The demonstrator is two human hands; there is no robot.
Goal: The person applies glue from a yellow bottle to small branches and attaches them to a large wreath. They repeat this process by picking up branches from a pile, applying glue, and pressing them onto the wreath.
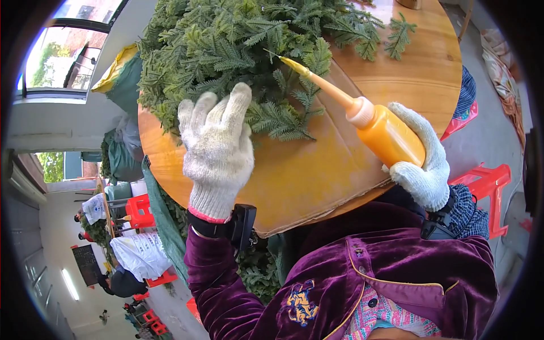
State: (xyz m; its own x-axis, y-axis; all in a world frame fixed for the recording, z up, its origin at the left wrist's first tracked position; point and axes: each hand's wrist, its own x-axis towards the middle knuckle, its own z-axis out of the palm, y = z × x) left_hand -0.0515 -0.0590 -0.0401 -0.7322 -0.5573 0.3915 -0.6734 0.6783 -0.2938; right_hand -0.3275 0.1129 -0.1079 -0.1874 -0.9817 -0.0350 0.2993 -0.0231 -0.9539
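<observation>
Plainly, the right grip (435,165) wraps an orange bottle (392,136); the left grip (217,148) spreads open by green sprigs (222,61).

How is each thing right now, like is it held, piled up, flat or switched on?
Orange long-nozzled plastic bottle, held tilted
Right hand in white knitted glove, closed around the bottle
Left hand in white knitted glove, open and spread
Green needle-leaved sprigs, piled up
Brown cardboard sheet, lying flat
Round wooden table, partly covered
White tube light, on
</observation>
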